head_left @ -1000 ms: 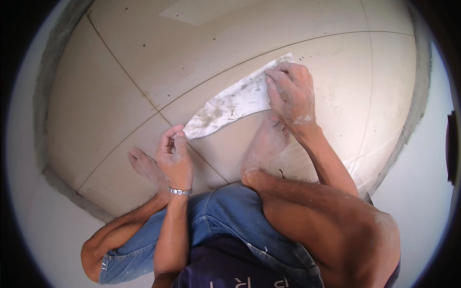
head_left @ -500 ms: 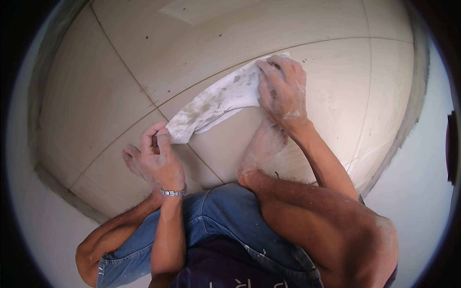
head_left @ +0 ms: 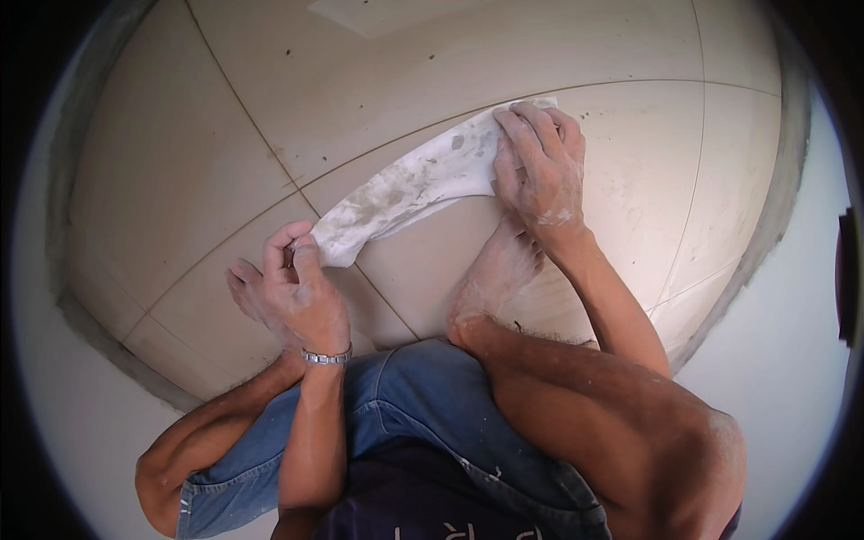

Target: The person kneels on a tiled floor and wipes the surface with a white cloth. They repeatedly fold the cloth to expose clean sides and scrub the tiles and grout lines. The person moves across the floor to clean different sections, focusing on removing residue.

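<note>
A white cloth (head_left: 405,180), folded into a long strip with grey and brown smudges, stretches slantwise over the tiled floor. My left hand (head_left: 301,292) pinches its near left end between thumb and forefinger, the other fingers curled; a metal band circles that wrist. At the far right end, my right hand (head_left: 544,171) grips the cloth with fingers bent over it, and pale dust coats the knuckles. The cloth's lower fold hangs slightly apart in the middle. What lies under my right palm is hidden.
Beige floor tiles (head_left: 207,162) with dark joints and a few specks spread around. My bare foot (head_left: 495,270) rests just below the right hand. A grey strip (head_left: 787,180) runs along the floor's edge, against a white wall (head_left: 814,297).
Both hands keep their hold on the cloth. The right hand and its end of the cloth have shifted slightly right, drawing the cloth a little tauter. The view has tilted slightly.
</note>
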A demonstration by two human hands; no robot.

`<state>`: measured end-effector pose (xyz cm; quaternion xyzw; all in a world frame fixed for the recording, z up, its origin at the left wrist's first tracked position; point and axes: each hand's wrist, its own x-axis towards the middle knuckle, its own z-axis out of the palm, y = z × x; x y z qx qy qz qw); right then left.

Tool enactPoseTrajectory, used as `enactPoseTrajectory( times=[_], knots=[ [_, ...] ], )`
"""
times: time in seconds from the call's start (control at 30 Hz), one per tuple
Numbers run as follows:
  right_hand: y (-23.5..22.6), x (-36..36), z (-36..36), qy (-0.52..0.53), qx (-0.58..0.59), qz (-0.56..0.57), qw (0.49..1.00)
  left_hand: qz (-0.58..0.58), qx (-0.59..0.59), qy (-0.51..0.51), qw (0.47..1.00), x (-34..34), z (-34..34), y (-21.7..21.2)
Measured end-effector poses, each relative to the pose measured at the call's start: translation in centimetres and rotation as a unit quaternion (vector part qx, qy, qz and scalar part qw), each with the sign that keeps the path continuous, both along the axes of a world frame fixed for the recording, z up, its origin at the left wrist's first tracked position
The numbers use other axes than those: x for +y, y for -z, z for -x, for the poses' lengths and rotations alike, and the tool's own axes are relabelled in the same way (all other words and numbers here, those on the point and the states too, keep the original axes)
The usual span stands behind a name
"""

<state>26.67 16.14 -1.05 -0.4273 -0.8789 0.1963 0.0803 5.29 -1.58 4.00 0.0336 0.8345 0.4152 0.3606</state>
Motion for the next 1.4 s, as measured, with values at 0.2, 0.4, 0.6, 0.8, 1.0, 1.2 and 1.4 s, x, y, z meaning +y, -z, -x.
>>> enactPoseTrajectory(
  times=[0.2, 0.4, 0.6, 0.8, 1.0, 1.2, 1.4],
  knots=[
    [0.2, 0.2, 0.0, -0.006, -0.009, 0.011, 1.000, 0.054, 0.051, 0.022, 0.997, 1.4, -0.1, -1.1],
    [0.7, 0.0, -0.1, -0.007, -0.019, 0.024, 0.999, 0.017, 0.065, 0.008, 0.998, 1.0, -0.2, -0.7],
    [0.7, 0.1, 0.1, -0.009, -0.020, 0.039, 0.999, -0.018, 0.095, 0.010, 0.995, 1.3, 0.0, -1.0],
    [0.5, 0.1, 0.4, -0.016, -0.024, 0.038, 0.999, -0.123, 0.017, -0.003, 0.992, 1.9, 0.1, -2.1],
    [0.4, 0.0, 1.0, -0.026, -0.017, 0.033, 0.999, -0.141, -0.037, 0.024, 0.989, 2.6, -0.6, -2.8],
    [0.3, -0.6, 2.2, -0.035, -0.002, 0.033, 0.999, -0.163, -0.162, 0.060, 0.972, 1.2, -0.6, -2.4],
    [-0.2, -1.7, 4.3, -0.033, 0.008, 0.053, 0.998, -0.187, -0.207, 0.063, 0.958, 1.5, -0.8, -3.1]
  ],
)
